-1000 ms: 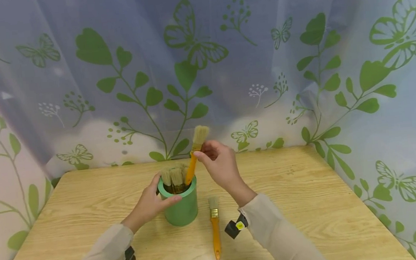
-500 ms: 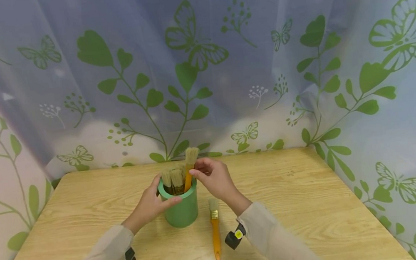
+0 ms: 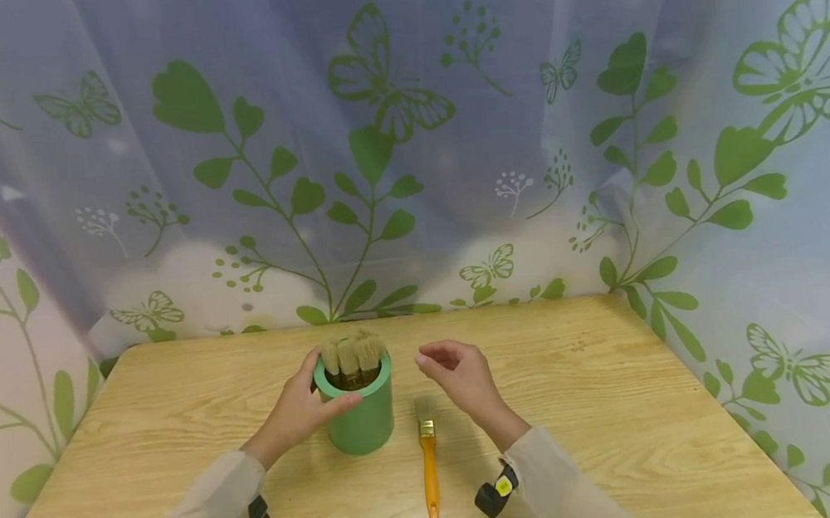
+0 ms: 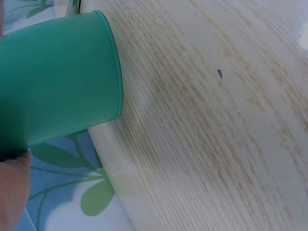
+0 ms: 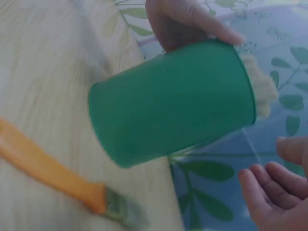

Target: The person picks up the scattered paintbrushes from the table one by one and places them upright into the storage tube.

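Note:
A green cylindrical pot (image 3: 362,425) stands upright on the wooden table, with several paintbrushes (image 3: 349,354) in it, bristles up above the rim. My left hand (image 3: 296,405) grips the pot by its upper edge, thumb across the near side and fingers round the left. Just right of the pot, my right hand (image 3: 464,378) is in the air with loosely bent fingers and holds nothing. In front of it lies one paintbrush (image 3: 431,473) with an orange handle, bristles pointing away from me. The right wrist view shows the pot (image 5: 173,101) and this brush (image 5: 53,168) from the side.
The light wooden table (image 3: 611,423) reaches back to a curtain (image 3: 494,143) printed with green leaves and butterflies. The same cloth hangs at the left and right sides. A black wrist camera (image 3: 492,497) sits below my right wrist.
My right hand lowered an orange-handled paintbrush into the pot, let it go and drew back to the right. The left hand stayed on the pot.

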Action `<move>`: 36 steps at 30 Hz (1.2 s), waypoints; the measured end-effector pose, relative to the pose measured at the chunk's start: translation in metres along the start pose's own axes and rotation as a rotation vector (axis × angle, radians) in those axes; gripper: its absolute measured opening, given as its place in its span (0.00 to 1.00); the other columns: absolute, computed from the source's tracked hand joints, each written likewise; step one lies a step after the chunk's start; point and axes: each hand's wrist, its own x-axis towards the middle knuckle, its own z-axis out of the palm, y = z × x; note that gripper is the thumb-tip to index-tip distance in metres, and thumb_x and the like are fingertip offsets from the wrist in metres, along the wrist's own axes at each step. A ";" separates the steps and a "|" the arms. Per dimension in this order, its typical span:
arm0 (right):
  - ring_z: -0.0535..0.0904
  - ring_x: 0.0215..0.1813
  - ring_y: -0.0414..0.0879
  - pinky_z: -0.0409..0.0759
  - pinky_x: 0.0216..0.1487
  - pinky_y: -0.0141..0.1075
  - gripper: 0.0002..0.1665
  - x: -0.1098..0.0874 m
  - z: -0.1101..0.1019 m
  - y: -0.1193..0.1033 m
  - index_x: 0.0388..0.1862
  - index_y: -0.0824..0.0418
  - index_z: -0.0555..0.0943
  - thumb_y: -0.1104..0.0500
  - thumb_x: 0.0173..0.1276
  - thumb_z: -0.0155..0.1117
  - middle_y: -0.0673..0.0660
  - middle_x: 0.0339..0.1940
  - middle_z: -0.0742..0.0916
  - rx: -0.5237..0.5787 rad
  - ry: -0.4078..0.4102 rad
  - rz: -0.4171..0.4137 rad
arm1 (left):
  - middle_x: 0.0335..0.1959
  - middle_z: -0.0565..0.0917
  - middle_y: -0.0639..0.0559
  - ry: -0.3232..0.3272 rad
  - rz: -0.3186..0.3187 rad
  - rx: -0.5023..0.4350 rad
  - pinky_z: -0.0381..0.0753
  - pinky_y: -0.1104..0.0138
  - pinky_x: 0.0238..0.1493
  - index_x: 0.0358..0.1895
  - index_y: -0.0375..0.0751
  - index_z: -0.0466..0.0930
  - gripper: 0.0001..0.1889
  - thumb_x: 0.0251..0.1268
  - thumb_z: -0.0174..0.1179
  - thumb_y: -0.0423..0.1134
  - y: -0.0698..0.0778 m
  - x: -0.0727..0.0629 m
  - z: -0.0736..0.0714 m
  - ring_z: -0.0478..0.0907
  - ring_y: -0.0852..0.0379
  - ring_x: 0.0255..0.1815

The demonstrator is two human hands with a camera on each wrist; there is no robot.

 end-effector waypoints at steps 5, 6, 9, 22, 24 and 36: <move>0.82 0.46 0.60 0.82 0.48 0.43 0.17 -0.006 -0.008 0.016 0.51 0.73 0.80 0.62 0.68 0.63 0.68 0.45 0.85 0.050 -0.040 0.119 | 0.72 0.61 0.37 -0.007 -0.004 -0.009 0.61 0.42 0.66 0.76 0.40 0.44 0.52 0.56 0.69 0.50 0.002 -0.001 -0.001 0.60 0.37 0.70; 0.82 0.46 0.60 0.82 0.48 0.43 0.18 -0.007 -0.009 0.019 0.51 0.74 0.80 0.61 0.69 0.62 0.68 0.45 0.85 0.049 -0.048 0.136 | 0.72 0.61 0.37 -0.009 -0.003 -0.010 0.61 0.42 0.66 0.76 0.40 0.44 0.52 0.56 0.69 0.50 0.001 0.000 -0.001 0.60 0.37 0.70; 0.83 0.45 0.57 0.82 0.48 0.42 0.18 -0.012 -0.011 0.027 0.51 0.73 0.80 0.59 0.69 0.62 0.68 0.45 0.85 0.047 -0.061 0.171 | 0.72 0.60 0.38 -0.009 -0.008 -0.011 0.61 0.42 0.66 0.76 0.41 0.43 0.52 0.56 0.69 0.50 0.001 -0.001 -0.001 0.60 0.38 0.71; 0.85 0.37 0.52 0.84 0.40 0.39 0.20 -0.031 -0.003 0.050 0.47 0.78 0.79 0.60 0.68 0.62 0.65 0.41 0.85 -0.035 -0.144 0.304 | 0.73 0.59 0.37 -0.009 -0.014 -0.011 0.61 0.42 0.66 0.76 0.39 0.42 0.53 0.57 0.69 0.50 -0.002 0.000 -0.001 0.59 0.37 0.71; 0.85 0.35 0.50 0.84 0.38 0.37 0.20 -0.033 -0.001 0.052 0.47 0.78 0.79 0.59 0.67 0.63 0.64 0.40 0.85 -0.067 -0.148 0.328 | 0.73 0.58 0.37 -0.009 -0.015 -0.012 0.61 0.42 0.66 0.76 0.39 0.42 0.53 0.57 0.69 0.50 -0.002 0.000 -0.001 0.59 0.37 0.71; 0.72 0.23 0.42 0.72 0.24 0.32 0.20 -0.035 0.021 0.052 0.35 0.71 0.83 0.54 0.56 0.74 0.53 0.22 0.81 -0.435 -0.071 0.229 | 0.72 0.60 0.37 -0.014 -0.004 -0.020 0.61 0.41 0.66 0.76 0.40 0.43 0.52 0.57 0.69 0.49 -0.001 0.000 0.000 0.59 0.37 0.71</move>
